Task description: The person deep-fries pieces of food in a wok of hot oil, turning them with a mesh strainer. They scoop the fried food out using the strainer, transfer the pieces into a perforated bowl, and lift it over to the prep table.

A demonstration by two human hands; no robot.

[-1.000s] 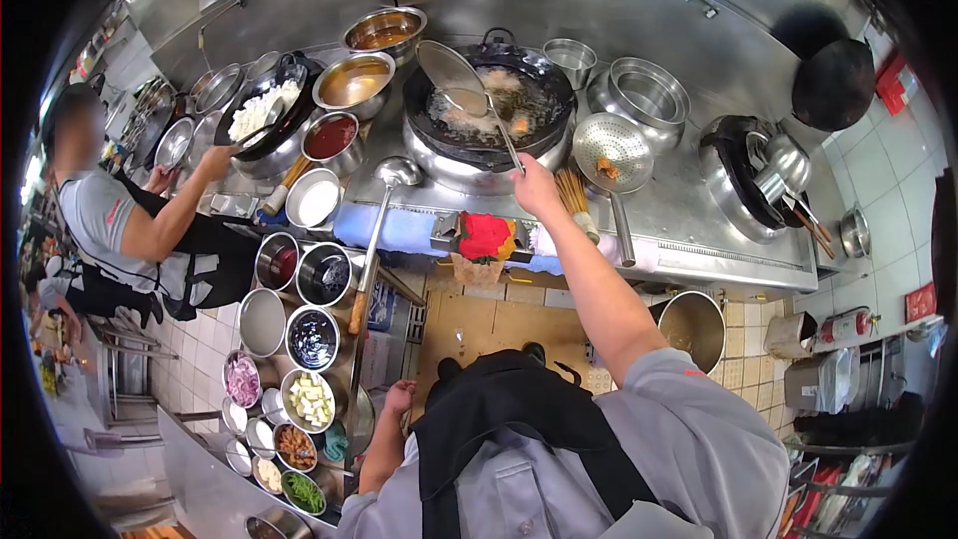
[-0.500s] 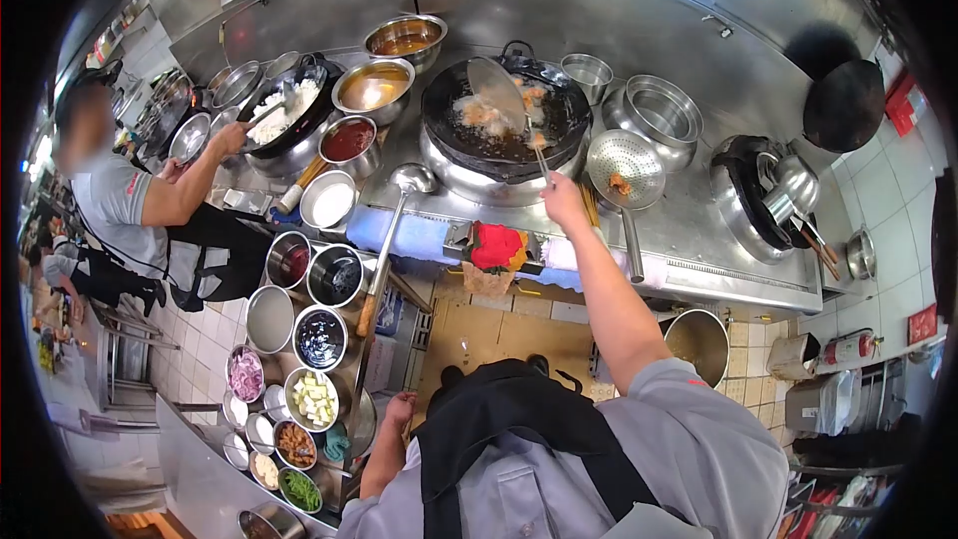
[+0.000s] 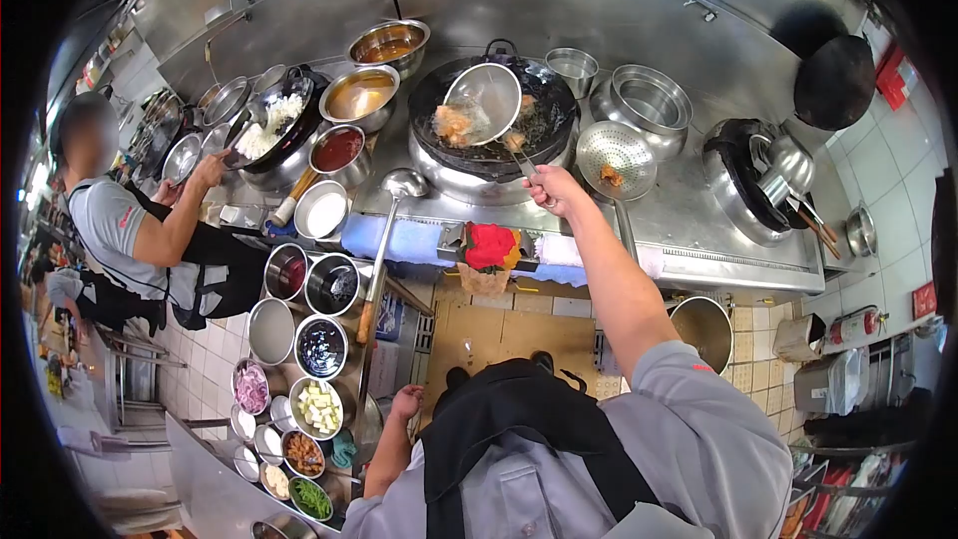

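Note:
My right hand (image 3: pixel 552 190) is wrapped round the handle of a wire-mesh strainer (image 3: pixel 483 98). The strainer's round head is over the black wok (image 3: pixel 562 120), tilted. Golden fried pieces (image 3: pixel 454 126) sit at its left side in dark bubbling oil, and one more lies close to the strainer's handle. To the right of the wok, a perforated skimmer (image 3: pixel 629 145) rests with a small fried piece (image 3: pixel 611 176) in it. My left hand (image 3: pixel 407 401) hangs low by my side with curled fingers, and no object shows in it.
A long ladle (image 3: pixel 388 230) lies left of the wok, beside bowls of yellow liquid (image 3: pixel 361 95) and red sauce (image 3: pixel 339 152). Several ingredient containers (image 3: pixel 319 409) stand at lower left. A co-worker (image 3: pixel 150 210) handles another wok (image 3: pixel 309 115) with white food. A kettle (image 3: pixel 788 162) stands at right.
The strainer has turned and its face now shows more fully, with the fried pieces gathered at its left. My right hand has shifted slightly. The co-worker's utensil has moved in the other wok.

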